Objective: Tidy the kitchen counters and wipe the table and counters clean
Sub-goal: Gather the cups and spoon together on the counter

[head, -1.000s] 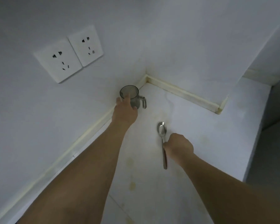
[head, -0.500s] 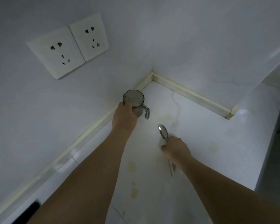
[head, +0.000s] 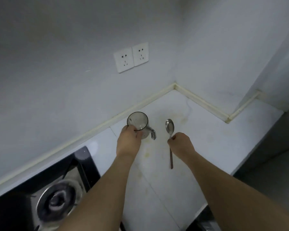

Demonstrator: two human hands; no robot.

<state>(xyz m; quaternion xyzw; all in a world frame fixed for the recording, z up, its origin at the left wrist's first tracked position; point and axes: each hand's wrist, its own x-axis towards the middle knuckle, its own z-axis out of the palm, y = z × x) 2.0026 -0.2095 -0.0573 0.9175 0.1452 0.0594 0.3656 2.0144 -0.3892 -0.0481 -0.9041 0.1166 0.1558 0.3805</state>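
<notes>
From the head camera, looking down at a white counter [head: 198, 147] in a corner of white walls. The left hand [head: 129, 142] grips a smoky, see-through mug [head: 138, 125] by its near rim and side, thumb and fingers closed on the glass, the mug's handle [head: 152, 133] sticking out to the right. The mug stands upright and looks empty; whether its base touches the counter or hangs just above it cannot be told. Just to its right, the right hand [head: 180, 144] is curled into a loose fist around the neck of a metal spoon [head: 170, 129]: the bowl points away toward the far wall, the dark end of the handle sticks out on the near side of the fist. The spoon's bowl holds nothing visible. Yellowish stains [head: 147, 153] mark the counter between and below the two hands. At the near left sits a black gas hob [head: 57, 194] with a round burner. Two white wall sockets [head: 131, 57] sit on the far wall above the mug.
</notes>
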